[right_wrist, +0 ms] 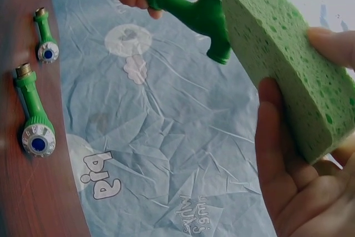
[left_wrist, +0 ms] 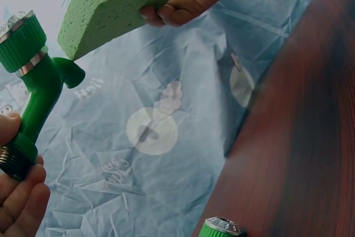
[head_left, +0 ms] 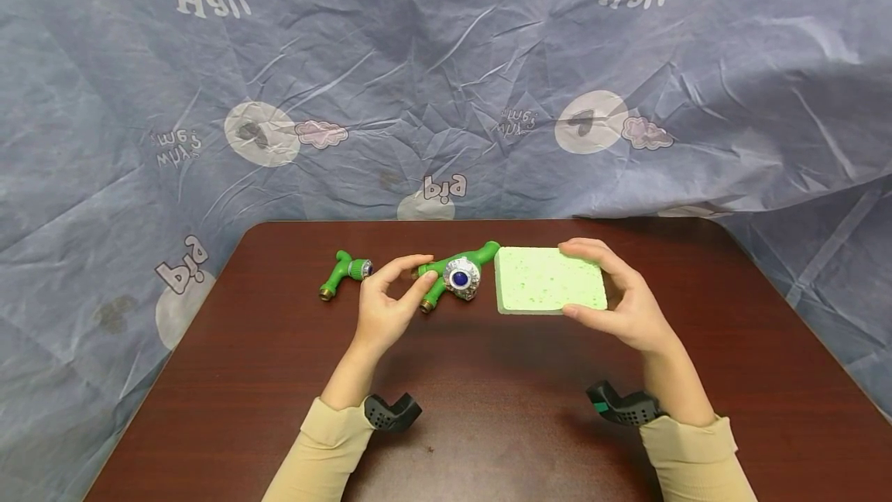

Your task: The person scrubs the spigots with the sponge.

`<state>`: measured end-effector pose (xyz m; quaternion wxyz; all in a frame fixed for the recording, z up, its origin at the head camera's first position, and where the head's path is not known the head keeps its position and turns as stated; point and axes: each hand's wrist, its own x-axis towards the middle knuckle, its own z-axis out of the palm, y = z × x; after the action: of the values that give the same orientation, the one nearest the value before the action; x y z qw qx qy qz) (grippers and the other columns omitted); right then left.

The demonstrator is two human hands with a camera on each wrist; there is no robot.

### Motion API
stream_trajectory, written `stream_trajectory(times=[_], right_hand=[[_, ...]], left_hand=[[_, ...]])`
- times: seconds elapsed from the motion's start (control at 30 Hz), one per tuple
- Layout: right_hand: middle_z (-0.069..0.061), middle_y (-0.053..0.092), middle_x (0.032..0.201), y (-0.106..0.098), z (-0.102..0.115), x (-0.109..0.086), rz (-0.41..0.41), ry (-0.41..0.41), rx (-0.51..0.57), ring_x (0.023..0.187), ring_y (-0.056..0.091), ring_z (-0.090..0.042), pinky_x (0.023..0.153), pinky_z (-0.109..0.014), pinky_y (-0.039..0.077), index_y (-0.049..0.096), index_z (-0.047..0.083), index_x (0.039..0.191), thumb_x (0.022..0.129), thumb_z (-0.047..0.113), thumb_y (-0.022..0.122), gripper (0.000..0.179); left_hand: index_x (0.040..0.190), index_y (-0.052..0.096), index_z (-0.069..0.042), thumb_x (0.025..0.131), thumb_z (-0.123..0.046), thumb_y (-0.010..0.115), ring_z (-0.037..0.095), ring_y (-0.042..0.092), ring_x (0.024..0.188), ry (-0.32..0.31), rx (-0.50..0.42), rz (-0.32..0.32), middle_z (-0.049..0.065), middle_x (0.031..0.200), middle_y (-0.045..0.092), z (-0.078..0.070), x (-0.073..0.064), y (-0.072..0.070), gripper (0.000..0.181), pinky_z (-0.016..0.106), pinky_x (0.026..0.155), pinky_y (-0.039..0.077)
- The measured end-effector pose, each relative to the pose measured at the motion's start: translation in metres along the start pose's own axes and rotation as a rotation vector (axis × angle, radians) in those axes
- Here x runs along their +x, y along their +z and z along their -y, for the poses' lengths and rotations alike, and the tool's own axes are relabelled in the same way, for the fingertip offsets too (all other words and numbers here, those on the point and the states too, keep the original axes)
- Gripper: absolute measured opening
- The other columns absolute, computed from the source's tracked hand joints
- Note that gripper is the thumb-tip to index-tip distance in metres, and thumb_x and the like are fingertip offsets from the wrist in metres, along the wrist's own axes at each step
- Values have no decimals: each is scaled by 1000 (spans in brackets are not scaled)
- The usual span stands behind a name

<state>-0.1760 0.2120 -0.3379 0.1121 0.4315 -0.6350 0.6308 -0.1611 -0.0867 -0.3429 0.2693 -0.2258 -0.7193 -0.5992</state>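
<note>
In the head view my left hand (head_left: pixel 386 304) pinches a green tap (head_left: pixel 481 254) by its threaded end, thumb against fingers. Its round silver knob with a blue centre faces up toward the head camera. My right hand (head_left: pixel 623 304) grips a light green sponge (head_left: pixel 550 281) by its right end, thumb on the near edge and fingers on the far one. The tap's spout comes right up to the sponge's left side; whether they touch I cannot tell. Both things are held above the table. The left wrist view shows the held tap (left_wrist: pixel 44 90) beside the sponge (left_wrist: pixel 105 12).
Two more green taps with brass threaded ends lie on the dark brown table (head_left: pixel 488 440). One tap (head_left: pixel 341 273) is left of my left hand; the other tap (head_left: pixel 433 294) is partly hidden under the held one. A printed blue-grey cloth (head_left: pixel 418 84) hangs behind the table.
</note>
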Motion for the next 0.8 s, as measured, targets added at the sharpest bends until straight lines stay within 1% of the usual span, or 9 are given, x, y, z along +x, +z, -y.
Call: stream_trajectory(times=[0.07,0.17,0.27,0.33,0.4,0.47,0.57,0.67,0.8], right_hand=[[-23,42,128,1,0,1,-26,-2,12,105,49,-24,76,-22,50,42,-18,126,62,-30,62,69],[-23,41,128,5,-2,1,-53,-1,32,103,51,-23,74,-21,51,42,-19,127,62,-31,62,69],[-23,40,129,10,-6,2,-43,-8,42,104,51,-23,75,-22,52,41,-19,127,61,-33,61,71],[-23,40,129,11,-8,3,-32,-11,37,105,51,-23,75,-22,51,41,-19,127,60,-33,61,71],[-23,40,129,11,-9,3,-36,-14,32,105,51,-23,75,-21,51,42,-19,127,59,-33,60,72],[-24,41,128,9,-9,2,-53,-17,27,104,51,-23,74,-21,51,43,-19,126,59,-34,60,71],[-23,42,128,7,-9,1,-65,-12,25,103,52,-22,74,-21,51,43,-19,126,59,-34,59,71],[-22,41,128,7,-9,1,-40,4,24,102,52,-22,74,-21,51,42,-18,126,60,-33,61,70],[-20,41,128,7,-8,0,-9,23,8,103,50,-22,75,-21,50,42,-17,127,62,-30,64,69]], left_hand=[[102,68,6,82,5,68,21,62,77,-23,13,11,17,90,69,-1,0,0,20,29,74,51],[103,68,6,83,3,67,19,62,77,-61,23,49,17,92,69,-2,-1,0,20,30,70,53],[105,67,6,85,2,66,18,61,71,-90,17,94,17,90,68,-3,-1,1,20,32,60,53],[105,67,6,86,2,65,16,60,68,-100,11,107,18,88,68,-3,-1,1,20,31,55,51],[105,67,7,86,2,65,15,58,66,-104,9,108,18,85,67,-3,-1,1,20,29,53,49],[105,67,8,86,3,65,15,57,68,-107,9,101,18,85,67,-3,0,0,20,26,53,47],[104,67,9,86,3,65,17,53,63,-114,10,99,17,78,65,-4,0,0,19,22,51,42],[104,66,9,86,2,65,20,52,59,-125,13,101,18,75,63,-4,0,-1,19,21,50,40],[103,67,9,87,0,64,16,57,61,-141,16,99,23,76,65,-4,0,-2,18,20,52,44]])
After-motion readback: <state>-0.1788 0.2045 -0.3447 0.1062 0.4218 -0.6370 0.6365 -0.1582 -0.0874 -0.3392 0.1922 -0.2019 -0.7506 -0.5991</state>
